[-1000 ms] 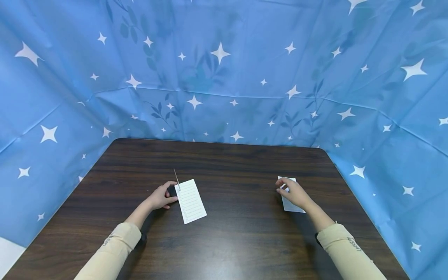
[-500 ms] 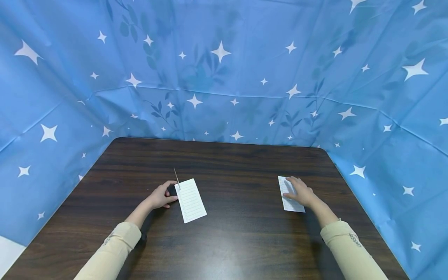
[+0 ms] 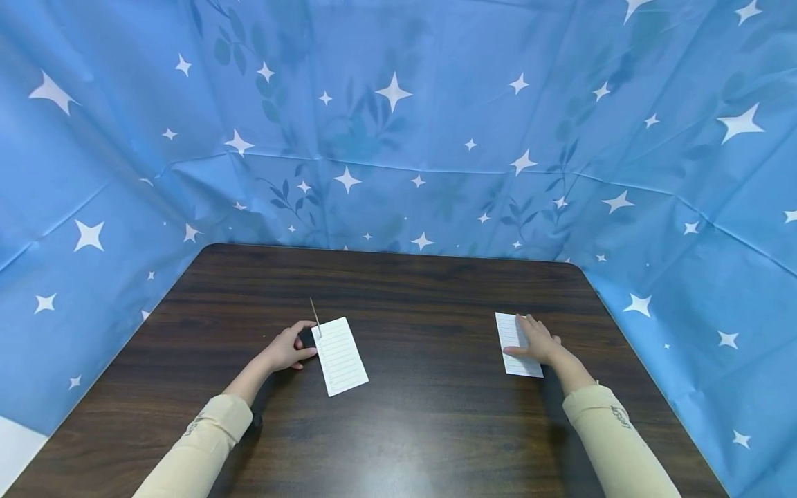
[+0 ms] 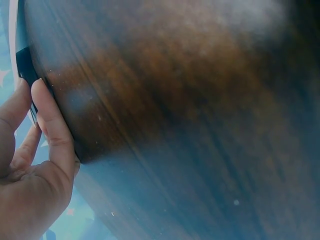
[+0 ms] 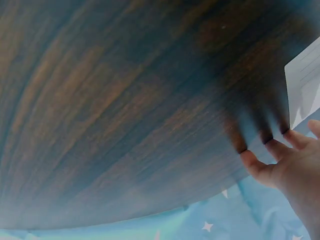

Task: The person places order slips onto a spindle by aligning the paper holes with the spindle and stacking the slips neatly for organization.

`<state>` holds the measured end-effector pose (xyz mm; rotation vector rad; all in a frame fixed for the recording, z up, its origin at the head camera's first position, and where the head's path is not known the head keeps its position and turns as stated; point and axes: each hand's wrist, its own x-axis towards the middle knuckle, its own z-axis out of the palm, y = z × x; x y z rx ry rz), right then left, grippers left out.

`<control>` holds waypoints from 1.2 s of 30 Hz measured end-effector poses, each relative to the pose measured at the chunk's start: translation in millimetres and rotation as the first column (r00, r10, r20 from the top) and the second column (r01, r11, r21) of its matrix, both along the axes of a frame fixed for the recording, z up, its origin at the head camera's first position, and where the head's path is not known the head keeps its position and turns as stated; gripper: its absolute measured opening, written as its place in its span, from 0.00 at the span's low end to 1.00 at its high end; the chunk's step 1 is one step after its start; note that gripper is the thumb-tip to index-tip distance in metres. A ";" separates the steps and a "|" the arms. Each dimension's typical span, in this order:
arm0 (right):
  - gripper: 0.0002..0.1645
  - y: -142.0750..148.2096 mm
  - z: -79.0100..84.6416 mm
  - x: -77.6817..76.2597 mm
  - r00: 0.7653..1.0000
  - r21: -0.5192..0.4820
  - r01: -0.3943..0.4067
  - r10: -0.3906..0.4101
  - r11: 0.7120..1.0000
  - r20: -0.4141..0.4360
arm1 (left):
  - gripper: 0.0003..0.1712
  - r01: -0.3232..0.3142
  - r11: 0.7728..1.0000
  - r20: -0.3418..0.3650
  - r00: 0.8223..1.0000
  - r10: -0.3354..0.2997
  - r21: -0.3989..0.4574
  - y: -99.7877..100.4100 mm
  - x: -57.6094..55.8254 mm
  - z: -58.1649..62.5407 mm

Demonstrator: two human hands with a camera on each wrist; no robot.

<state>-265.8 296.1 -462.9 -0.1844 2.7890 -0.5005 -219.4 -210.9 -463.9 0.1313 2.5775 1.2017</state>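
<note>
In the head view, my left hand [image 3: 288,348] is at the left edge of a white lined card [image 3: 340,360], thumb and forefinger on its side. A thin stick-like thing [image 3: 315,317] slants from the card's top left corner. Up close in the left wrist view, the fingers [image 4: 47,105] pinch a dark flat edge [image 4: 26,65] beside a pale strip; how these join the card is hard to tell. Over to the right, my right hand [image 3: 537,342] rests with spread fingers over a second lined card [image 3: 510,332], covering its right part. That card [image 5: 304,85] shows partly in the right wrist view.
A dark wood-grain table [image 3: 411,304] bears both cards, with bare surface between them. Blue curtain cloth [image 3: 373,138] with white stars hangs behind the table and along both sides.
My right hand has gone from bent fingers above the right card to spread fingers on it, shifting right and uncovering its left part. The left hand and its card stay put.
</note>
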 end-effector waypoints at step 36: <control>0.53 -15.4 4.4 4.3 0.987 -0.030 0.137 -0.139 0.990 -0.084 | 0.33 -0.006 1.000 -0.004 1.000 0.006 -0.013 2.0 0.8 1.2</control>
